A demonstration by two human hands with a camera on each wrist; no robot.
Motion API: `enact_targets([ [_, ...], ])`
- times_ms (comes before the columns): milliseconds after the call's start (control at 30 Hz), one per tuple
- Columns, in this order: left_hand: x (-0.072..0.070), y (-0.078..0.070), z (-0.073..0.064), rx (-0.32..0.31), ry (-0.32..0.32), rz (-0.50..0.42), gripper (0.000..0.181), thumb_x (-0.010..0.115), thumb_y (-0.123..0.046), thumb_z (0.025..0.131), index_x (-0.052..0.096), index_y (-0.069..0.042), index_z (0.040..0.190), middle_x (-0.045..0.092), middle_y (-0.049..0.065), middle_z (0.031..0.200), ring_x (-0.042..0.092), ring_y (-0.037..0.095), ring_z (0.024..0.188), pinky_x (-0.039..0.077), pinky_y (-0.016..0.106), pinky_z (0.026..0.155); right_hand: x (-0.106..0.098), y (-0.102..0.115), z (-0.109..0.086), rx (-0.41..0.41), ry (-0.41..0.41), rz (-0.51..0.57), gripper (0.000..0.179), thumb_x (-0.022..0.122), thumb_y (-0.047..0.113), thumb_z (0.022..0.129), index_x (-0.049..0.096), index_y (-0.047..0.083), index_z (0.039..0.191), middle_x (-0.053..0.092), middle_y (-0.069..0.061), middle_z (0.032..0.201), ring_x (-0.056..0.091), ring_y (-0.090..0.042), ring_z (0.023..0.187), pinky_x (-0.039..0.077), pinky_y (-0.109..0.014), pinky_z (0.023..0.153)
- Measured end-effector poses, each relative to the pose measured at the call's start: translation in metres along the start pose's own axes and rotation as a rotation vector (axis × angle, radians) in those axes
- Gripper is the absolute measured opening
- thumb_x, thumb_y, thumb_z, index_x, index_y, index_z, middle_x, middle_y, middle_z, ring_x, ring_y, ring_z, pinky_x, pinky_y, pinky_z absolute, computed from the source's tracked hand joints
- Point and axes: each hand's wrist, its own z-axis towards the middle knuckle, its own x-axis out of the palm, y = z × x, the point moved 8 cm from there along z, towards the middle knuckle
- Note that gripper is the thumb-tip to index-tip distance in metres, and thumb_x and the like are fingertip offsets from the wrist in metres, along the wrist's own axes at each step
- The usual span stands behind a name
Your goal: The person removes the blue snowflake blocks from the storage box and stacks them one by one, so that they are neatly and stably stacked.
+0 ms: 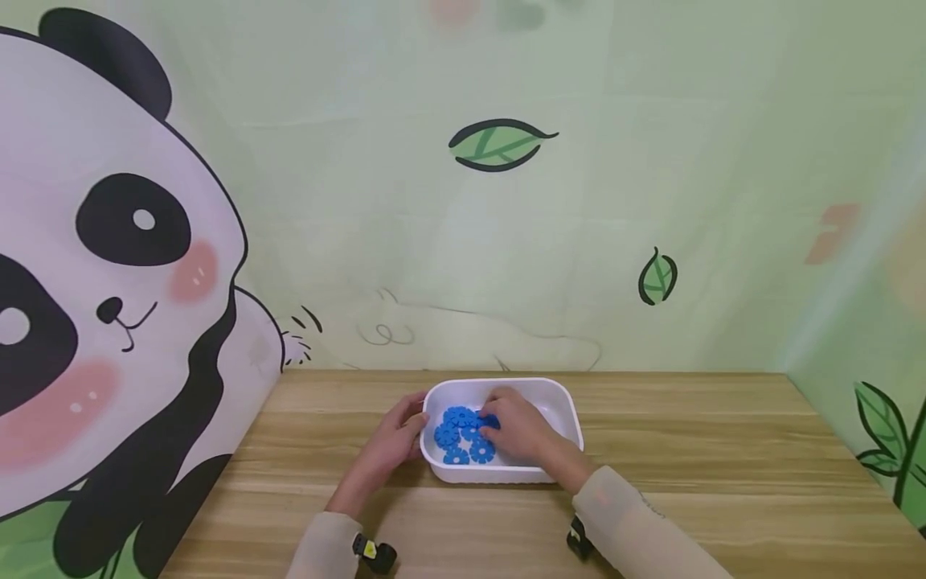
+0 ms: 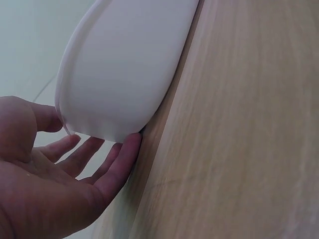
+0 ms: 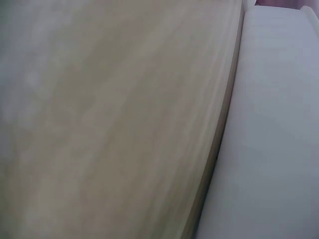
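Note:
A white plastic tub (image 1: pixel 499 474) with rounded corners sits on the table. Several blue snowflake-shaped discs (image 1: pixel 456 456) lie in its left half, some overlapping. My left hand (image 1: pixel 394 438) holds the tub's left end. In the left wrist view, the thumb of that hand (image 2: pixel 55 184) is at the rim, and its curled fingers (image 2: pixel 122 162) touch the outer wall low down. My right hand (image 1: pixel 517 426) reaches into the tub, thumb and fingers bent around blue discs (image 1: pixel 490 420). In the right wrist view only the tub's outer side (image 3: pixel 269 129) shows, and the hand's fingers are out of frame.
The wood-grain table (image 1: pixel 687 450) extends to both sides and toward me. A pale green backdrop (image 1: pixel 362 185) with a printed panda (image 1: pixel 108 241) and leaves rises behind its far edge. Small black wrist cameras (image 1: pixel 379 556) sit at both sleeves.

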Motion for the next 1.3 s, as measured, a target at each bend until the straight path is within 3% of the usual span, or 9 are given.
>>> enact_targets([
  [333, 0.0, -0.001, -0.001, 0.009, 0.018, -0.018, 0.047, 0.051, -0.022, 0.113, 0.046, -0.014, 0.158, 0.045, 0.021, 0.16, 0.057, 0.039, 0.133, 0.061, 0.046, 0.097, 0.001, -0.001, 0.002, -0.016, -0.002, 0.005, 0.02, 0.081, 0.015, 0.095, 0.08, 0.001, 0.109, 0.071, -0.012, 0.117, 0.063, -0.031, 0.117, 0.051, -0.048, 0.108],
  [567, -0.002, -0.001, -0.002, 0.0, 0.02, 0.007, 0.047, 0.052, -0.025, 0.113, 0.046, -0.017, 0.158, 0.045, 0.018, 0.161, 0.058, 0.037, 0.133, 0.061, 0.044, 0.097, -0.002, 0.003, 0.002, -0.038, -0.022, -0.001, 0.016, 0.083, 0.012, 0.092, 0.079, 0.001, 0.103, 0.071, -0.012, 0.108, 0.063, -0.031, 0.11, 0.053, -0.049, 0.103],
  [800, -0.002, -0.001, -0.002, -0.002, 0.027, 0.004, 0.048, 0.053, -0.027, 0.113, 0.046, -0.017, 0.159, 0.045, 0.017, 0.162, 0.057, 0.037, 0.134, 0.06, 0.045, 0.099, 0.001, -0.002, 0.002, 0.009, 0.01, 0.015, 0.026, 0.083, 0.016, 0.093, 0.077, 0.004, 0.115, 0.067, -0.01, 0.117, 0.061, -0.027, 0.112, 0.053, -0.048, 0.106],
  [1067, 0.0, 0.005, 0.002, -0.014, 0.047, -0.061, 0.05, 0.056, -0.029, 0.111, 0.047, -0.013, 0.158, 0.045, 0.018, 0.162, 0.059, 0.036, 0.134, 0.059, 0.044, 0.1, -0.002, -0.004, 0.002, 0.005, 0.012, 0.065, 0.031, 0.082, 0.018, 0.094, 0.075, 0.003, 0.12, 0.066, -0.011, 0.12, 0.061, -0.027, 0.113, 0.052, -0.048, 0.107],
  [1300, -0.001, 0.008, 0.002, -0.02, 0.048, -0.082, 0.051, 0.054, -0.03, 0.112, 0.047, -0.008, 0.157, 0.047, 0.021, 0.159, 0.063, 0.035, 0.129, 0.059, 0.045, 0.101, -0.013, -0.008, 0.001, 0.038, -0.019, 0.066, 0.038, 0.082, 0.018, 0.095, 0.071, 0.001, 0.127, 0.062, -0.01, 0.122, 0.061, -0.026, 0.112, 0.054, -0.045, 0.105],
])
